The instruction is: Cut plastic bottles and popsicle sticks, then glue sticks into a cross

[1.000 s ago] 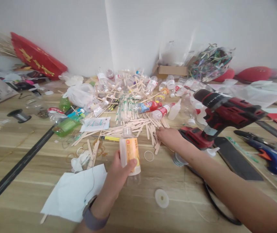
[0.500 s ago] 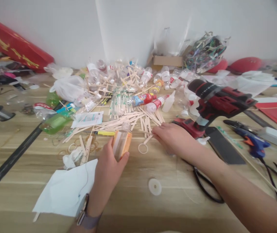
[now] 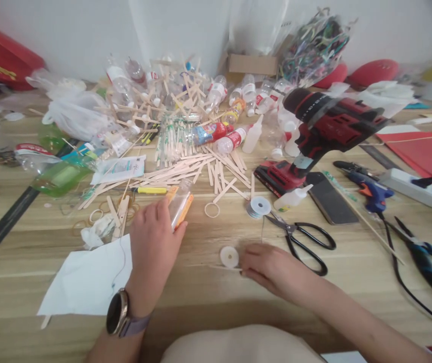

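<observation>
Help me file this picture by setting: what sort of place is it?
Probably a craft or hobby workspace: a cordless drill, what looks like a blue glue gun and many loose wooden sticks suggest it.

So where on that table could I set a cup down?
Bare wood shows between the left hand and the white disc, between the black strip and the white sheet, and, more narrowly, between the scissors and the long thin stick. The back is crowded with bottles and flat wooden sticks.

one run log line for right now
left hand: holding orange-labelled bottle | right hand: fingers beside white disc | nearby: black-handled scissors, red-black drill
</observation>
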Action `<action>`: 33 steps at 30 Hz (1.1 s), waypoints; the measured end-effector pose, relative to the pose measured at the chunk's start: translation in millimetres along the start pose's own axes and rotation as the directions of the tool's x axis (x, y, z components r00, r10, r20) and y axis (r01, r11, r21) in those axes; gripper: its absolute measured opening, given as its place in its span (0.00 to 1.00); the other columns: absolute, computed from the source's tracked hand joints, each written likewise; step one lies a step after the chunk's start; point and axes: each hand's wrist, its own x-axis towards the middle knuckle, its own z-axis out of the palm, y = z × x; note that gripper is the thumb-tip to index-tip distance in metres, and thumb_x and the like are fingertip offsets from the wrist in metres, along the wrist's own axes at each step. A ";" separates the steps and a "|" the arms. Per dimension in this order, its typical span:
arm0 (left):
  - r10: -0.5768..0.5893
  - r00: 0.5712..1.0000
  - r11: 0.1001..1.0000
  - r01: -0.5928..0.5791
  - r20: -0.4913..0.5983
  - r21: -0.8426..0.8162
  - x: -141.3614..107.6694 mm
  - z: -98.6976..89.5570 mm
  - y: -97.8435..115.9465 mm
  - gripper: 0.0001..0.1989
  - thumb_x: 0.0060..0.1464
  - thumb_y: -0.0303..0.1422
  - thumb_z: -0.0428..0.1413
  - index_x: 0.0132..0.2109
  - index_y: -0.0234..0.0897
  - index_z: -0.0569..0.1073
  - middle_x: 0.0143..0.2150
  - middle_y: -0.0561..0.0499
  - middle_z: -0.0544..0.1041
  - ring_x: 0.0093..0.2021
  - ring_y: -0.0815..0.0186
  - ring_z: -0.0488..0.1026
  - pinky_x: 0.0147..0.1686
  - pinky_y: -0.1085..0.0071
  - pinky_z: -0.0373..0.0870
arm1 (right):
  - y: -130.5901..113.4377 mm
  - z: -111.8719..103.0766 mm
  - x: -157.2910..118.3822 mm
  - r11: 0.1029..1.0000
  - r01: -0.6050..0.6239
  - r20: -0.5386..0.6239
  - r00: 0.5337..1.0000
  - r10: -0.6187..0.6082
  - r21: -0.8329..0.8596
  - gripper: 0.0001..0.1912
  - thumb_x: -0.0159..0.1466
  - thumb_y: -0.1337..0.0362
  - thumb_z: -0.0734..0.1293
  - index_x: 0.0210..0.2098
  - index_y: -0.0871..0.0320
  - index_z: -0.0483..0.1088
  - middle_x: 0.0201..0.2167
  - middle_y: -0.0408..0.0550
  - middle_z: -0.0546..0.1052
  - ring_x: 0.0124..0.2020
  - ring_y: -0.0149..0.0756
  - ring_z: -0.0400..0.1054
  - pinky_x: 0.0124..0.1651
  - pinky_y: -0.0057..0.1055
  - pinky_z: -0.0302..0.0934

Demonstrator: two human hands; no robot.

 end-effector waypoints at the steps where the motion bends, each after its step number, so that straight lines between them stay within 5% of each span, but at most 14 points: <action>1: 0.009 1.000 1.000 -0.009 -0.025 -0.011 -0.9 -0.6 0.8 0.25 0.55 0.35 0.58 0.58 0.30 0.67 0.51 0.31 0.74 0.54 0.38 0.68 0.52 0.44 0.64 | 6.7 -2.5 5.3 1.000 -0.023 -0.030 0.999 0.023 -0.017 0.08 0.66 0.72 0.65 0.30 0.57 0.70 0.32 0.44 0.75 0.35 0.34 0.71 0.36 0.27 0.59; 8: 0.142 0.959 0.987 -0.155 -0.246 -0.034 -7.1 -3.3 8.1 0.20 0.58 0.36 0.58 0.56 0.36 0.69 0.55 0.34 0.72 0.65 0.36 0.58 0.60 0.38 0.57 | 21.9 -15.3 15.3 0.973 -0.206 -0.210 0.961 0.181 -0.106 0.12 0.70 0.70 0.59 0.32 0.60 0.70 0.31 0.52 0.73 0.36 0.43 0.69 0.36 0.33 0.58; 10: 0.213 0.923 0.969 -0.242 -0.319 -0.052 -8.6 -5.9 12.2 0.17 0.58 0.33 0.58 0.54 0.39 0.69 0.54 0.38 0.73 0.66 0.39 0.58 0.61 0.41 0.58 | 9.4 -9.1 7.4 0.987 -0.129 -0.180 0.977 0.111 -0.091 0.12 0.70 0.69 0.59 0.32 0.59 0.71 0.32 0.49 0.73 0.35 0.40 0.68 0.38 0.32 0.58; 13: 0.318 0.861 0.927 -0.369 -0.397 -0.059 -11.1 -10.7 20.1 0.14 0.58 0.29 0.58 0.52 0.37 0.69 0.52 0.41 0.75 0.64 0.43 0.62 0.60 0.44 0.62 | -5.2 7.5 -4.3 0.983 0.182 -0.074 0.980 -0.184 -0.029 0.12 0.68 0.74 0.60 0.32 0.58 0.70 0.30 0.45 0.73 0.32 0.36 0.66 0.37 0.30 0.58; 16: 0.386 0.834 0.887 -0.453 -0.394 -0.088 -15.2 -12.9 28.6 0.12 0.58 0.26 0.58 0.49 0.33 0.70 0.50 0.40 0.76 0.61 0.44 0.65 0.59 0.46 0.65 | -1.7 20.2 -8.0 0.973 0.166 -0.232 0.952 -0.201 -0.161 0.12 0.70 0.73 0.58 0.33 0.59 0.71 0.29 0.48 0.73 0.31 0.39 0.66 0.37 0.34 0.58; 20: 0.525 0.804 0.788 -0.583 -0.278 -0.197 -24.3 -5.7 38.1 0.08 0.60 0.22 0.55 0.48 0.31 0.72 0.44 0.43 0.78 0.48 0.56 0.74 0.51 0.58 0.73 | 9.7 21.0 -2.5 0.987 0.093 -0.291 0.948 -0.127 -0.129 0.11 0.70 0.70 0.60 0.32 0.59 0.70 0.28 0.48 0.72 0.30 0.38 0.66 0.35 0.33 0.58; 23: 0.634 0.773 0.744 -0.614 -0.015 -0.263 -31.5 4.5 43.1 0.05 0.61 0.23 0.54 0.44 0.32 0.73 0.40 0.46 0.77 0.41 0.58 0.74 0.43 0.60 0.76 | 8.9 20.0 2.0 0.990 0.100 -0.261 0.958 -0.122 -0.096 0.09 0.68 0.71 0.64 0.30 0.57 0.69 0.28 0.44 0.73 0.30 0.35 0.67 0.34 0.30 0.59; 27: 0.677 0.663 0.736 -0.601 0.320 -0.311 -36.8 12.9 47.8 0.04 0.59 0.23 0.56 0.38 0.35 0.74 0.38 0.49 0.75 0.39 0.59 0.73 0.38 0.63 0.76 | 6.7 22.5 4.3 0.994 0.053 -0.274 0.959 -0.078 -0.098 0.09 0.67 0.69 0.66 0.29 0.57 0.69 0.28 0.44 0.72 0.30 0.37 0.68 0.34 0.30 0.59; 33: 0.650 0.633 0.758 -0.581 0.420 -0.297 -37.3 13.2 50.3 0.03 0.60 0.24 0.57 0.40 0.35 0.74 0.39 0.48 0.74 0.40 0.59 0.72 0.38 0.63 0.75 | 10.6 13.3 -2.9 0.991 0.029 -0.307 0.949 -0.068 -0.131 0.10 0.69 0.65 0.65 0.30 0.57 0.70 0.29 0.45 0.73 0.31 0.36 0.69 0.35 0.31 0.61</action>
